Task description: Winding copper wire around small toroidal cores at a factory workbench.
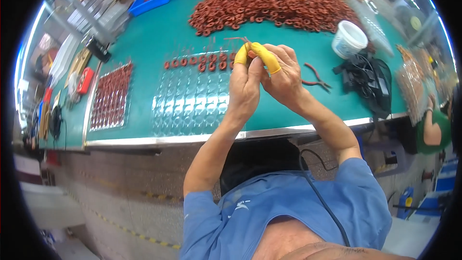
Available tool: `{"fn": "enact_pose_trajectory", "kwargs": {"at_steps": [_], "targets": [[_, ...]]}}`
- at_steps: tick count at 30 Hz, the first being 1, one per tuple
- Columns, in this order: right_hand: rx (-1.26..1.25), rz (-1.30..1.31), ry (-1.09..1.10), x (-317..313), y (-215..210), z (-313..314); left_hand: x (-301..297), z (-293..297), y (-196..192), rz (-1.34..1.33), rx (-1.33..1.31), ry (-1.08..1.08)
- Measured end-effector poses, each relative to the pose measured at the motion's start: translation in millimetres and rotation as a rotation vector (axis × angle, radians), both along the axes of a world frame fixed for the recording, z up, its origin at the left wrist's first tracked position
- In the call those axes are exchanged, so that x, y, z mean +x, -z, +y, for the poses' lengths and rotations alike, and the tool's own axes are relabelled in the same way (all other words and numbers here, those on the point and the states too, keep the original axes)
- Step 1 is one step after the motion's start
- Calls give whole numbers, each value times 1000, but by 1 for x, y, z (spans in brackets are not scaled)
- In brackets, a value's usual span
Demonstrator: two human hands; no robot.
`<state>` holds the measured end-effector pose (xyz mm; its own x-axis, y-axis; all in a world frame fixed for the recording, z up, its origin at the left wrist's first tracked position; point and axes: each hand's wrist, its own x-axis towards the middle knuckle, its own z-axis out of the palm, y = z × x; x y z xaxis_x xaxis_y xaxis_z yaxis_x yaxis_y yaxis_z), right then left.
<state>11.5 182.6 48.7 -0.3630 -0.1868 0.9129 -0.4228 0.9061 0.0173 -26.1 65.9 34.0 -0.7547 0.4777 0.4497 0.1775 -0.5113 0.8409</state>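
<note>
A speckled floor (pixel 144 178) runs below one green table (pixel 274 113). On it lie two clear trays: one half-bare tray (pixel 185 108), and left of it one filled tray (pixel 125 118) of red rings. Left hand (pixel 246 85) and right hand (pixel 288 74) meet, fingertips pinched on one red coil (pixel 251 54) above the half-bare tray's far rows. Rightward: one pliers (pixel 316 83), one white bucket (pixel 350 43). Beyond: one heap (pixel 274 7) of countless rings, one blue bin (pixel 143 8) holding more.
</note>
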Motion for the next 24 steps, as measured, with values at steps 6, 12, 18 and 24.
{"fn": "enact_pose_trajectory", "kwargs": {"at_steps": [6,12,18,24], "targets": [[-187,-128,-142,8,-1,-11,-22,-24,4,-329,43,85],[-50,-382,-144,1,-22,13,-28,-52,2,-524,3,329],[68,-336,-211,-6,0,15,-31,-56,7,-629,-51,491],[19,-305,-159,-4,20,15,-15,-43,15,-396,-223,141]]}}
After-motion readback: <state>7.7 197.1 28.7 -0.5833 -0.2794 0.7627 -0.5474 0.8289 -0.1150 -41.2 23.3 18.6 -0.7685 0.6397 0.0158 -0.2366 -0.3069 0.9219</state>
